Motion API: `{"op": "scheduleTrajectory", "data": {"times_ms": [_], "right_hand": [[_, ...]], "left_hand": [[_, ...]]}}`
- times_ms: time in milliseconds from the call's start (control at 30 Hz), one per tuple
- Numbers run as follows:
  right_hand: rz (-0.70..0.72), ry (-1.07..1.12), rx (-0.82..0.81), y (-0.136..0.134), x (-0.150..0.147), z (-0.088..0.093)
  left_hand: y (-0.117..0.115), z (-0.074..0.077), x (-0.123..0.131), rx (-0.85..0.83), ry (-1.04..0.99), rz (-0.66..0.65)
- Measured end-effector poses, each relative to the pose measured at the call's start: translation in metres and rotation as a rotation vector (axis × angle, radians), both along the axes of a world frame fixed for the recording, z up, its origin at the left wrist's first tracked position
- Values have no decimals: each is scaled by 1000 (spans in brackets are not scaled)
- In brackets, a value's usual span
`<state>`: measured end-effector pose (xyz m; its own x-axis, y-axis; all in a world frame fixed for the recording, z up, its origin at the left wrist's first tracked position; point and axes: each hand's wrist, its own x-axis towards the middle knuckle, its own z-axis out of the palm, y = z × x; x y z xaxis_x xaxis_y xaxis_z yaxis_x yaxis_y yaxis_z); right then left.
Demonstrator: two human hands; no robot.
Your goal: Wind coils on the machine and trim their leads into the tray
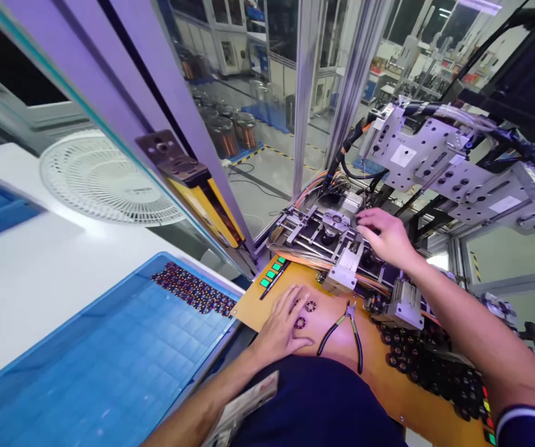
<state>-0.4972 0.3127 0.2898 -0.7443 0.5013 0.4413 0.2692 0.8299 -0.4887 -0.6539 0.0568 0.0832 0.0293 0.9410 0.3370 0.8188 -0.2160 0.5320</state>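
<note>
My left hand (277, 326) lies flat on the orange work board (330, 323), fingers stretched out. By its fingertips are small ring-shaped wound cores, one ring (311, 306) just to the right and another ring (300, 323) beside the index finger; a further one is partly covered by the hand. Over the machine's fixture (335, 220), my right hand (386, 236) is raised with thumb and fingers drawn together. A small dark bit shows at those fingertips, too small to name. Side cutters (351, 310) with dark handles lie on the board between my hands, jaws facing the machine.
Many dark ring parts (430, 366) are heaped at the board's right. A blue tray (123, 366) on the left holds many more wound rings (188, 288). Green buttons (271, 274) line the board's left edge. A metal head (449, 167) overhangs the machine. A white fan (109, 180) stands left.
</note>
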Motion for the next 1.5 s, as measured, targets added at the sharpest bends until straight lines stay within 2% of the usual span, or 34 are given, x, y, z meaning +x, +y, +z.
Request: {"op": "scheduleTrajectory", "data": {"times_ms": [67,133,267,400,767,1100,1200,1300,1400,1467,1500], "right_hand": [[26,-54,46,28,-18,-11],[71,-110,81,44,-34,-23],[122,-191,139,52,-48,-41],[124,-253,177,54,-47,-48],[116,-444,276,50,-56,-39],[131,-521,385,28,-37,-37],[102,-490,404,19,-35,-29],[1,-373,429,-6,-10,-9],[-89,-88,468,-55,47,5],[-168,59,466,-97,94,0],[-232,99,455,-119,117,-8]], "left_hand": [[6,-8,5,-15,10,-6],[10,-10,9,-18,11,-5],[14,-11,9,-10,16,-20],[14,-10,7,-8,13,-27],[14,-13,5,-8,0,-29],[16,-10,6,21,11,-16],[16,-11,6,40,23,-8],[15,-10,7,58,30,-11],[13,-10,7,66,23,-19],[13,-9,7,71,7,-27],[13,-9,7,77,-1,-31]]}}
